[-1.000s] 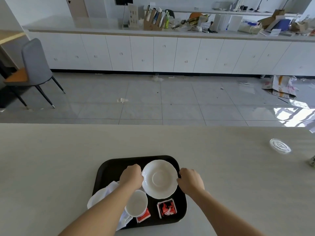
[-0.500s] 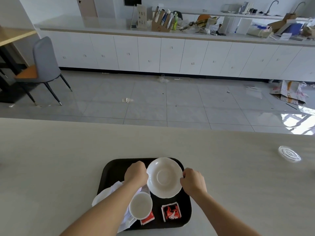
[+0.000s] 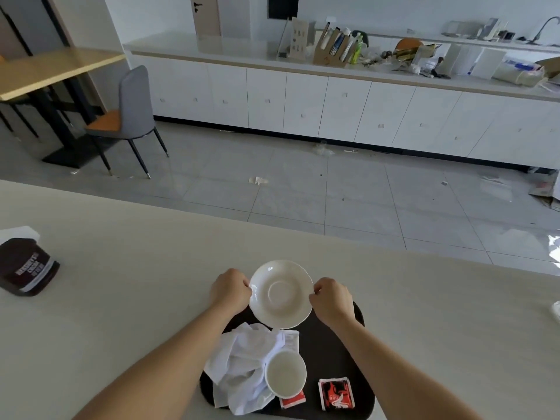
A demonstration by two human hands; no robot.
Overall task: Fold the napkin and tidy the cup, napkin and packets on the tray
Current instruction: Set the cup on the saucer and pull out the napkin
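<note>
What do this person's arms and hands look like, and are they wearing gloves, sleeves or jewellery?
Both hands, left hand and right hand, are bare: no gloves, rings, watch or bracelets are visible. Both forearms are uncovered as far as the picture's lower edge, so no sleeve shows.

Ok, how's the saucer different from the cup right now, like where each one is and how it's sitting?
The saucer is pinched at its rim by the left hand and the right hand, over the far end of the tray; the cup is untouched, sitting at the near end against the crumpled napkin. The saucer is wide and shallow, the cup narrower and deeper. The saucer tilts slightly toward the camera; the cup stands upright. Both are plain white and look empty.
</note>
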